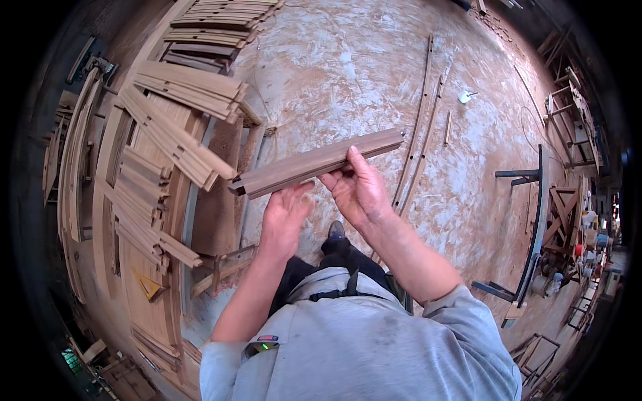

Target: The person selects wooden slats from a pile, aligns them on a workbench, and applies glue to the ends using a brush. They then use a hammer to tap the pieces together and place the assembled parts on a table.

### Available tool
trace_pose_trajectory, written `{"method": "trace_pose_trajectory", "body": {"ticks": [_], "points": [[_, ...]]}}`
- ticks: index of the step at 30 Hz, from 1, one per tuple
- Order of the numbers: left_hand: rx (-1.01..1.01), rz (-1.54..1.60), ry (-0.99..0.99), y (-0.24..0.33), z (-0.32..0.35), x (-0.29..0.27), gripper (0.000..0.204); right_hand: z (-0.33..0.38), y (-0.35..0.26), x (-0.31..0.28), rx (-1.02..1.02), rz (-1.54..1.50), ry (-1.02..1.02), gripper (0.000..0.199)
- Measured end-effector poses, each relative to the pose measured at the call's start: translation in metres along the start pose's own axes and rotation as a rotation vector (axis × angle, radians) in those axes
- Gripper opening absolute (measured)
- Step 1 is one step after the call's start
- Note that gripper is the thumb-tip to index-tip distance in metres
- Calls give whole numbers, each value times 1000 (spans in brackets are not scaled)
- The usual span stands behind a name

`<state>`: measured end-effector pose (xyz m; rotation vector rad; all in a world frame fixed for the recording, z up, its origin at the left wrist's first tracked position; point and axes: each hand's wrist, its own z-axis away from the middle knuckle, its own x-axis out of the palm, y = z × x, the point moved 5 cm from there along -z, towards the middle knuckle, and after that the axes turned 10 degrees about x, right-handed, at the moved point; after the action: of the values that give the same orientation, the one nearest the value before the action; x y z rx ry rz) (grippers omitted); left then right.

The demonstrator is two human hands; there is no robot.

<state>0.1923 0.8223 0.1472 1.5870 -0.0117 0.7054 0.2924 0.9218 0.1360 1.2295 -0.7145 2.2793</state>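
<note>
A length of dark brown wood (314, 160), with a groove running along its side, is held out in front of me and slants up to the right. My right hand (361, 194) grips it right of its middle, thumb on top and fingers underneath. Along the lower edge, left of the middle, my left hand (286, 217) supports the wood from below. Its fingertips are partly hidden behind the piece, and its thumb is slightly blurred. Both ends of the wood stick out past my hands.
Pale wooden strips (177, 140) lie in fanned stacks on a workbench at left, with a yellow set square (147, 286) nearer me. Long rails (418, 127) lie on the blotchy floor beyond my right hand, near a small white container (464, 97). A dark metal stand (535, 220) is at right.
</note>
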Motion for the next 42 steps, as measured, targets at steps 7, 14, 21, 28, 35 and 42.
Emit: {"method": "trace_pose_trajectory", "body": {"ticks": [7, 14, 21, 28, 35, 42], "points": [[10, 181, 181, -49, -114, 63, 49, -48, -89, -6, 47, 20, -37, 21], [-33, 522, 102, -70, -263, 96, 47, -154, -199, 18, 10, 241, -96, 27], [-14, 430, 147, -61, -439, 133, 41, -225, -352, 16, -59, 435, 206, 41], [60, 355, 271, -63, -620, 148, 21, -285, -482, -87, -143, 220, 510, 18], [209, 347, 551, -43, -751, 143, 16, -450, -596, -34, -30, 309, 403, 15], [450, 371, 821, -1, -850, 65, 18, -650, -666, 54, 113, 488, 303, 13]]}}
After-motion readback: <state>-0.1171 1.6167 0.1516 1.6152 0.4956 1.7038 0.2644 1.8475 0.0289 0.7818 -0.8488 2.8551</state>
